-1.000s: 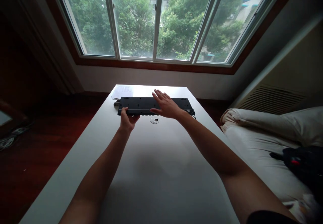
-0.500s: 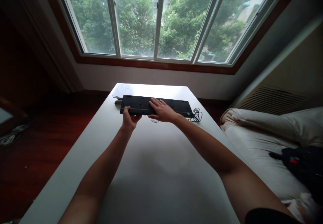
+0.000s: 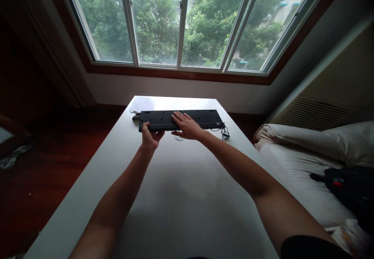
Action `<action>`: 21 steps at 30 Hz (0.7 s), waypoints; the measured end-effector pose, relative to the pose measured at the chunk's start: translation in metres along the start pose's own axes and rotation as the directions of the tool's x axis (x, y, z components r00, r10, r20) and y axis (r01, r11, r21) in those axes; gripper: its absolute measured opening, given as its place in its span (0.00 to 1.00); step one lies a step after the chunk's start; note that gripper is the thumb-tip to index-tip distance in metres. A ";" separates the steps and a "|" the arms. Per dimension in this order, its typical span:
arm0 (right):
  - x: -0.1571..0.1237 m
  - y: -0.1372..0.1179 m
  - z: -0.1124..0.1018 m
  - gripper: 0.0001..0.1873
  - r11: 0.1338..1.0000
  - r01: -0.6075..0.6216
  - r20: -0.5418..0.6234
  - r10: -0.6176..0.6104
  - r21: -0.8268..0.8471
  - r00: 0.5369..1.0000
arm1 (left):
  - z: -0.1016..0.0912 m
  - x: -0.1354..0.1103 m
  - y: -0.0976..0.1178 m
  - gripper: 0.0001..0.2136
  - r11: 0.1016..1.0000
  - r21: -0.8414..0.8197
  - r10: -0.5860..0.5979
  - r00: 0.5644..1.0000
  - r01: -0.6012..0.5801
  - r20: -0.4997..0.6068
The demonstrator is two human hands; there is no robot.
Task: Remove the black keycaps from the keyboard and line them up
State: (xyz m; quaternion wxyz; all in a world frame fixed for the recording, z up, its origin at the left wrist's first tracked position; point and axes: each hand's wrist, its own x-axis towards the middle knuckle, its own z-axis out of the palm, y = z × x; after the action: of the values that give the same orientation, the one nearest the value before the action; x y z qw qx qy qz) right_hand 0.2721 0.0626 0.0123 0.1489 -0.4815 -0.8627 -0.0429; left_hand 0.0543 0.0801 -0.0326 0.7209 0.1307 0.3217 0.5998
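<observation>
A black keyboard (image 3: 201, 118) is turned over, its underside with small screw holes facing up, above the white table. My left hand (image 3: 151, 137) grips its left end, thumb on top and fingers beneath. My right hand (image 3: 187, 126) lies flat on the middle of the underside, fingers stretched out. From the keyboard's right end hangs a bundled black cable (image 3: 225, 133). A mouse-like dark object (image 3: 136, 117) shows behind the left end, partly hidden. Below the keyboard, a clear round object (image 3: 179, 138) is partly covered.
The white table (image 3: 175, 196) stretches from me towards the window. A sheet of paper (image 3: 142, 103) lies at its far left corner. A cream sofa (image 3: 295, 165) with a black bag (image 3: 350, 191) stands at the right.
The keyboard's right end has risen slightly, so it sits more level. Its cable bundle has swung a little left and hangs narrower. Both hands keep their places on the keyboard.
</observation>
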 end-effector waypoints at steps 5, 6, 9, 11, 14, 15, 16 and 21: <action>-0.016 0.010 0.009 0.42 0.996 -0.025 0.012 0.024 0.080 1.000 | 0.001 0.001 0.006 0.15 1.000 -0.012 0.014 1.000 -0.014 0.006; -0.020 0.013 0.003 0.40 0.994 -0.026 -0.046 0.031 0.111 0.998 | 0.000 0.002 0.008 0.15 0.999 -0.017 0.030 1.000 -0.029 0.008; -0.037 0.022 -0.015 0.29 0.964 -0.005 -0.275 0.080 0.265 0.958 | -0.002 0.006 0.015 0.16 0.997 -0.045 0.070 0.997 -0.070 0.018; -0.051 0.027 -0.021 0.22 0.924 -0.007 -0.424 0.183 0.383 0.887 | -0.003 0.008 0.020 0.16 0.994 -0.062 0.092 0.996 -0.091 0.009; -0.073 0.031 -0.014 0.20 0.851 -0.084 -0.528 0.395 0.518 0.752 | -0.005 0.009 0.024 0.16 0.990 -0.076 0.115 0.993 -0.115 -0.011; -0.079 0.032 -0.007 0.20 0.827 -0.113 -0.517 0.444 0.551 0.731 | -0.005 0.009 0.024 0.16 0.989 -0.077 0.122 0.992 -0.123 -0.014; -0.084 0.034 0.000 0.20 0.804 -0.141 -0.487 0.478 0.578 0.731 | -0.005 0.008 0.025 0.16 0.988 -0.078 0.129 0.991 -0.130 -0.017; -0.096 0.056 0.040 0.15 0.618 -0.250 -0.290 0.638 0.746 0.713 | -0.001 0.003 0.027 0.16 0.991 -0.076 0.108 0.994 -0.109 -0.012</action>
State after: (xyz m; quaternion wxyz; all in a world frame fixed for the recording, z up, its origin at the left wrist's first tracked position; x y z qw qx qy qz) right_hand 0.3581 0.0232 -0.0584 0.5460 -0.5716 -0.5877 0.1728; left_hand 0.0326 0.0892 -0.0182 0.6905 0.1178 0.2936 0.6505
